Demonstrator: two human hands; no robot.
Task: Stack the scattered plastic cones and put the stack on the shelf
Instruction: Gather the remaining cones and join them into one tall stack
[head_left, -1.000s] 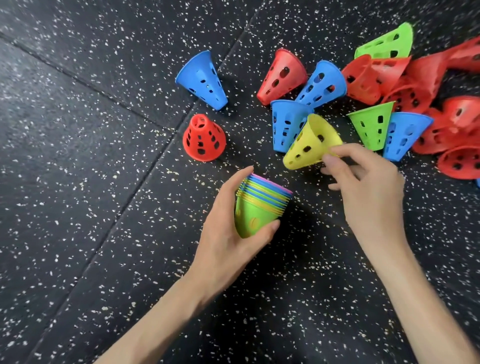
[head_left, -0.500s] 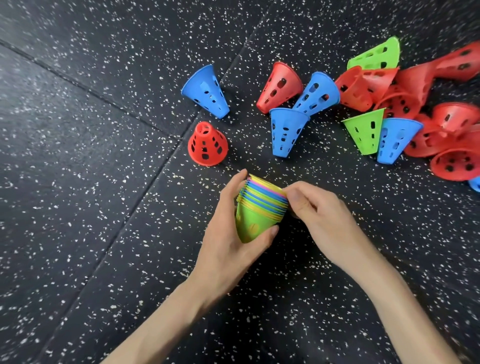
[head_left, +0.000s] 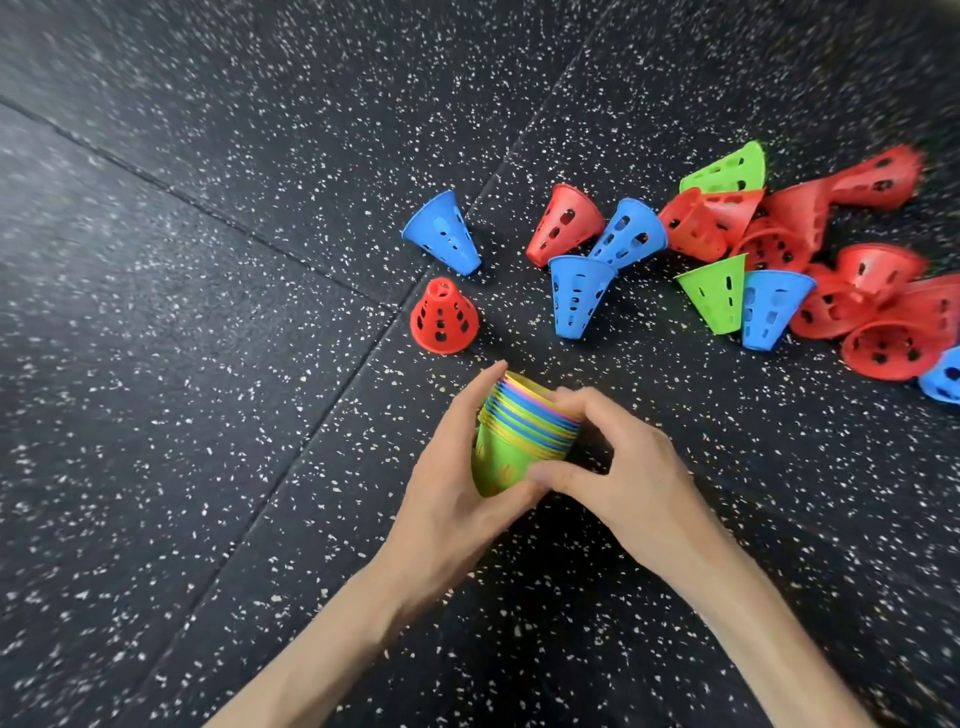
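Observation:
A stack of nested cones (head_left: 511, 436), green on the outside with yellow, blue and pink rims, is tilted between both hands. My left hand (head_left: 457, 478) grips it from the left, fingers round its body. My right hand (head_left: 618, 462) holds it from the right, fingers on the rims and thumb under the green cone. Loose perforated cones lie beyond: a red one upright (head_left: 443, 317), a blue one (head_left: 442, 231) on its side, another blue (head_left: 576, 296), a red (head_left: 563, 221) and a green (head_left: 714, 291).
The floor is black rubber matting (head_left: 208, 364) with white speckles and seams between tiles. A dense pile of red cones (head_left: 857, 291) with a green cone (head_left: 727, 171) and blue cones fills the right edge. No shelf is in view.
My right hand carried the yellow cone onto the stack, then closed round the stack's right side with its thumb underneath. The view has tilted, so the loose cones sit lower in frame.

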